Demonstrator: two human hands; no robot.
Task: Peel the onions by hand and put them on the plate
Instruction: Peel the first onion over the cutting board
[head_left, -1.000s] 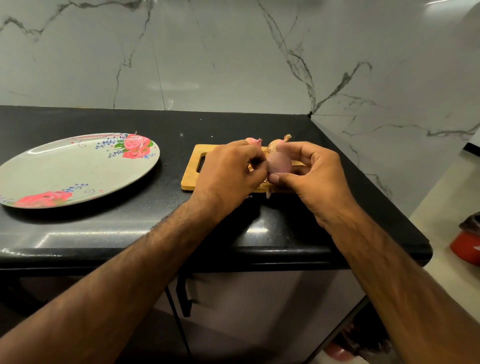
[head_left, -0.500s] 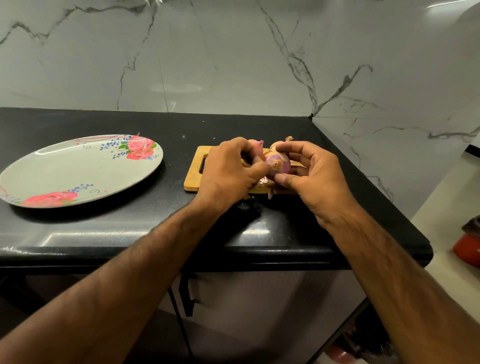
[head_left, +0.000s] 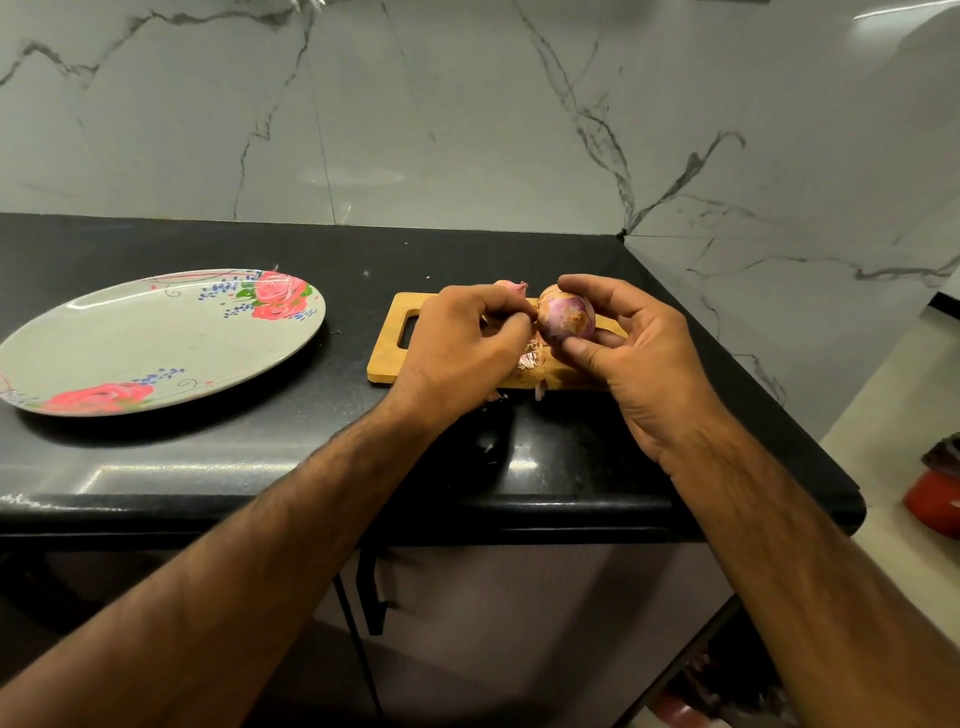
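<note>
Purple onion (head_left: 566, 319) between right-hand fingers (head_left: 597, 287)

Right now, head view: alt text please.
The right hand holds a partly peeled purple onion over a wooden cutting board while the left hand pinches its skin. Loose peel lies on the board; a floral plate sits to the left on the black counter.

From my seat, both bare forearms (head_left: 260, 545) reach forward and angle inward until the hands nearly meet. The right hand (head_left: 639, 353), palm turned left, holds the onion (head_left: 566, 317) with curled fingers above and thumb below. The left hand (head_left: 462, 343), knuckles up, pinches at the onion's left side with thumb and forefinger.
</note>
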